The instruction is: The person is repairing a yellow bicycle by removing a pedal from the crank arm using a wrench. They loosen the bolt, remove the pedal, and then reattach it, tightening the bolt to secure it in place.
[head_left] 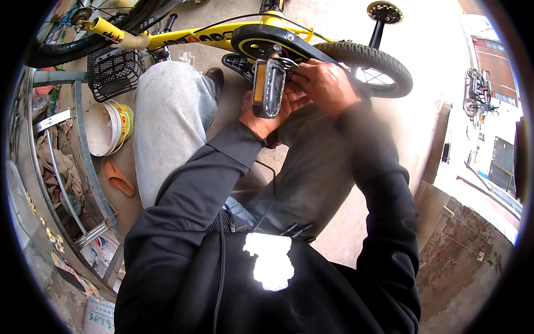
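Observation:
A small yellow bicycle frame point(192, 38) lies across the top of the view, with a black chain guard point(267, 39) at its middle. A pedal point(268, 89) with an orange reflector sticks out toward me and covers part of my left hand. My left hand point(268, 118) is below and behind that pedal, its visible fingers curled near the right hand's fingertips. Just right of the pedal, my right hand point(327, 83) has its fingers bent and pinched together under the chain guard, beside a metal part by the crank. What the fingers of either hand hold is hidden.
The bicycle's rear wheel point(370, 64) and a small side wheel point(385, 12) are at the upper right. Left of my knee are a black basket point(114, 72), a white bucket point(105, 129), an orange slipper point(118, 178) and a metal rack point(89, 139). A low wall point(459, 250) stands at right.

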The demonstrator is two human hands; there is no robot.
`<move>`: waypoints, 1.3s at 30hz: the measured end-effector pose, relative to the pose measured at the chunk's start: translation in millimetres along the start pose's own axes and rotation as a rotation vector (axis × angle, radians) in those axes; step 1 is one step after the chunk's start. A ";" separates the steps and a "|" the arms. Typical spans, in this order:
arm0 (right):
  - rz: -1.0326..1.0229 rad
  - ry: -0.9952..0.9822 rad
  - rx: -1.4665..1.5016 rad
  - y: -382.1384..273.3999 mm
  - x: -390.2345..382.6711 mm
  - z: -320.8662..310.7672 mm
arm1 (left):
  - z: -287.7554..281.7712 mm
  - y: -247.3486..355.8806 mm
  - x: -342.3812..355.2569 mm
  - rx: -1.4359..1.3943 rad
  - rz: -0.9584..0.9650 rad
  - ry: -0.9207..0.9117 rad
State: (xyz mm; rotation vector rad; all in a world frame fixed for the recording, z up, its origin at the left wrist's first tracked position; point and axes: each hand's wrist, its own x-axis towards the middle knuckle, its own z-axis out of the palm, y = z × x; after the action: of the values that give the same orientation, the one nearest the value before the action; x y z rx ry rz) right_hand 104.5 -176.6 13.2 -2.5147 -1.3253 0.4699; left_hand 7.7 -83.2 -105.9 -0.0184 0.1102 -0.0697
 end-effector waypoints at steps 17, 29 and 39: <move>0.474 0.579 0.975 -86.4 -41.9 5.2 | 23.2 7.3 -2.5 0.112 0.096 0.204; 0.351 0.385 1.193 -107.2 -37.9 32.3 | 30.6 31.2 -23.8 0.489 0.054 0.024; 0.368 0.391 1.181 -97.2 -33.2 45.9 | 35.7 57.0 -27.9 0.340 -0.108 0.055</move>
State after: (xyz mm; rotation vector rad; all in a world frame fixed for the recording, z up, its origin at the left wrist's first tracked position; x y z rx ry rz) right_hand -4.1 -147.2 12.8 -1.6592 -0.2350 0.5587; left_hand -12.1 -23.9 -68.6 0.3177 0.1516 -0.1960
